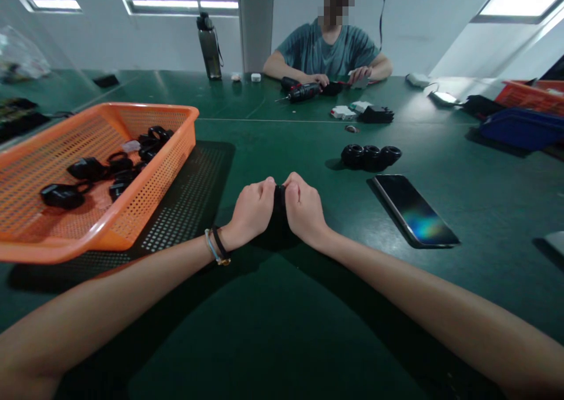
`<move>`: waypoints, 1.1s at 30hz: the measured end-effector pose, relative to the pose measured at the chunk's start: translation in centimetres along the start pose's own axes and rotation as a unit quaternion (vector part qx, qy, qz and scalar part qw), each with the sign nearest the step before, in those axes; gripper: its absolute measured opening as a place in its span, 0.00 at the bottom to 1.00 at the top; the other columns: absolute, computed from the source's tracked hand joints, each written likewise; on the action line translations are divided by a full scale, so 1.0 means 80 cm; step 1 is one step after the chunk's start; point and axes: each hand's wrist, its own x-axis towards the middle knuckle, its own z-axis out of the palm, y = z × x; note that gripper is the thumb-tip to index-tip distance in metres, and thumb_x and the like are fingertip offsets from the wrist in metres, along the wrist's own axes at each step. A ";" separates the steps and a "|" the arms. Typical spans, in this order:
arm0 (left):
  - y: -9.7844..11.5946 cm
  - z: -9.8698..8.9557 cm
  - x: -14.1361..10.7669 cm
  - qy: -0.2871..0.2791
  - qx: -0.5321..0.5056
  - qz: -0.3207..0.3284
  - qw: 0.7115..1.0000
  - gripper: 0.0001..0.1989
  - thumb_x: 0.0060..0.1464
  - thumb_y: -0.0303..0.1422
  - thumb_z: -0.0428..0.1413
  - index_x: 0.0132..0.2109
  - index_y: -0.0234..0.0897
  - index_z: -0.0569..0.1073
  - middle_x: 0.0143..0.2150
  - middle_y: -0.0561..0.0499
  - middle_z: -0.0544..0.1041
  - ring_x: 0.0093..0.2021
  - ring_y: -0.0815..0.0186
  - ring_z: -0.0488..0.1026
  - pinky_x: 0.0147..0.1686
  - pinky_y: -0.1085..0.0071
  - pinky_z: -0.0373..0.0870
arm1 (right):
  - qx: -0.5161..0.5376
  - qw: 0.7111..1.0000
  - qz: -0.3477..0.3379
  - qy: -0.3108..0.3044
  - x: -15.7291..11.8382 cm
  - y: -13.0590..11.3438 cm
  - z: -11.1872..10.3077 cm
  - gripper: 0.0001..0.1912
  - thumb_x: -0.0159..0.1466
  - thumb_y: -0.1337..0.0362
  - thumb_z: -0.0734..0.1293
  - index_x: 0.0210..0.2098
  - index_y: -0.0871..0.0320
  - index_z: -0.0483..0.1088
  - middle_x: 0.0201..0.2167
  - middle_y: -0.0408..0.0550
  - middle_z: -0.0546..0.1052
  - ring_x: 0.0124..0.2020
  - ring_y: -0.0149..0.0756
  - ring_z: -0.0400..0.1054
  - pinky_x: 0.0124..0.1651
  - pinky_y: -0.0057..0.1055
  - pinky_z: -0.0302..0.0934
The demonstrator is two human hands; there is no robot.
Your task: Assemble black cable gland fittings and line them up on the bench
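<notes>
Close together at the middle of the green table (264,353), my left hand (253,210) and my right hand (306,208) are both closed around a black object (279,199). Only a narrow strip of it shows between them, and its shape is mostly hidden. Left of my hands stands an orange perforated basket (145,203) with several black round parts (88,169) in it. Beyond my right hand sit black ring-like parts (371,157) in a row. A phone (414,210) lies to the right of that hand, screen up.
Across the table a person (332,50) sits with hands near a power drill (304,92). White and black pieces (374,114) lie in front of them. A bottle (208,47) stands at the far left; a blue bin (526,128) is at the right.
</notes>
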 end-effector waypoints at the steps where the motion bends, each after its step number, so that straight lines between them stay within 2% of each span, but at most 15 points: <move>1: 0.000 0.001 0.000 -0.002 -0.037 -0.014 0.999 0.22 0.60 0.37 0.38 0.21 0.36 0.63 0.19 0.52 0.66 0.22 0.68 0.64 0.21 0.75 0.58 | -0.013 1.000 -0.020 0.000 0.001 0.002 -0.002 0.11 0.61 0.63 0.50 0.23 0.53 0.53 0.15 0.40 0.59 0.17 0.32 0.53 0.23 0.29 0.45; 5: -0.001 0.002 0.001 -0.034 -0.160 -0.090 0.982 0.23 0.61 0.42 0.40 0.21 0.35 0.62 0.18 0.54 0.64 0.18 0.71 0.62 0.18 0.76 0.58 | -0.045 0.988 -0.146 0.005 0.006 0.009 -0.011 0.11 0.63 0.61 0.50 0.26 0.54 0.57 0.18 0.42 0.66 0.19 0.31 0.59 0.24 0.29 0.50; 8: 0.000 0.002 0.001 -0.070 -0.196 -0.149 0.967 0.24 0.61 0.43 0.40 0.21 0.36 0.61 0.16 0.54 0.63 0.16 0.72 0.62 0.17 0.77 0.59 | -0.073 0.969 -0.235 0.010 0.008 0.013 -0.018 0.12 0.62 0.62 0.50 0.26 0.54 0.59 0.20 0.45 0.69 0.22 0.33 0.62 0.26 0.30 0.53; 10: -0.002 0.003 0.000 -0.079 -0.187 -0.143 0.969 0.25 0.62 0.44 0.39 0.21 0.36 0.61 0.15 0.54 0.63 0.16 0.72 0.62 0.17 0.76 0.59 | -0.089 0.959 -0.268 0.014 0.009 0.015 -0.020 0.12 0.62 0.63 0.50 0.26 0.54 0.60 0.20 0.46 0.70 0.22 0.34 0.62 0.27 0.30 0.54; 12: -0.004 0.003 -0.002 -0.064 -0.151 -0.108 0.981 0.25 0.62 0.42 0.37 0.22 0.36 0.63 0.15 0.53 0.64 0.17 0.70 0.64 0.19 0.75 0.60 | -0.100 0.955 -0.279 0.014 0.008 0.014 -0.020 0.12 0.62 0.63 0.50 0.26 0.54 0.60 0.20 0.46 0.70 0.22 0.34 0.62 0.26 0.30 0.54; 15: -0.004 0.000 -0.007 -0.031 -0.047 -0.043 0.997 0.21 0.62 0.36 0.38 0.25 0.36 0.66 0.19 0.51 0.69 0.23 0.66 0.69 0.25 0.72 0.64 | -0.100 0.962 -0.254 0.000 0.004 0.010 -0.018 0.12 0.61 0.64 0.50 0.26 0.54 0.59 0.18 0.44 0.68 0.20 0.32 0.60 0.24 0.29 0.53; 18: 0.001 -0.006 -0.012 -0.019 0.045 0.002 0.999 0.18 0.62 0.32 0.39 0.28 0.36 0.67 0.24 0.49 0.73 0.28 0.65 0.71 0.30 0.71 0.65 | -0.079 0.974 -0.213 -0.017 0.000 0.005 -0.016 0.11 0.61 0.65 0.49 0.25 0.53 0.56 0.16 0.41 0.63 0.17 0.30 0.57 0.23 0.28 0.50; 27: 0.005 -0.006 -0.010 0.001 0.105 0.037 0.994 0.22 0.63 0.30 0.37 0.25 0.36 0.67 0.23 0.46 0.74 0.26 0.65 0.71 0.28 0.72 0.65 | -0.015 0.997 -0.077 -0.020 -0.002 -0.002 -0.008 0.08 0.59 0.65 0.50 0.24 0.53 0.52 0.15 0.39 0.57 0.17 0.31 0.53 0.23 0.29 0.44; 33: -0.001 -0.005 -0.004 0.017 0.192 0.087 0.977 0.22 0.62 0.30 0.35 0.31 0.33 0.71 0.26 0.44 0.77 0.28 0.62 0.74 0.28 0.71 0.64 | 0.035 0.999 -0.017 -0.009 -0.001 -0.006 -0.004 0.10 0.59 0.67 0.50 0.22 0.53 0.50 0.15 0.39 0.56 0.18 0.31 0.52 0.23 0.29 0.44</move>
